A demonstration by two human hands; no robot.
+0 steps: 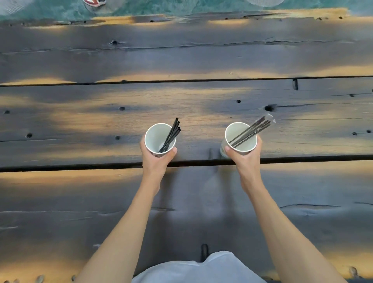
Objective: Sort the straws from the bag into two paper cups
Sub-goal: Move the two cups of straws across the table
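Observation:
Two white paper cups stand apart on the dark wooden table. My left hand (156,159) wraps around the left cup (154,134), which holds several bare black straws (171,134) leaning to the upper right. My right hand (245,159) grips the right cup (235,132); inside it lean several black straws (253,129) still in clear plastic wrappers, their wrapper tips poking past the rim. No bag is visible.
The table (181,60) is made of wide, dark, knotted planks with gaps between them. Beyond its far edge lies a teal floor with a red-and-white shoe (94,2). My light shirt (201,268) shows at the near edge.

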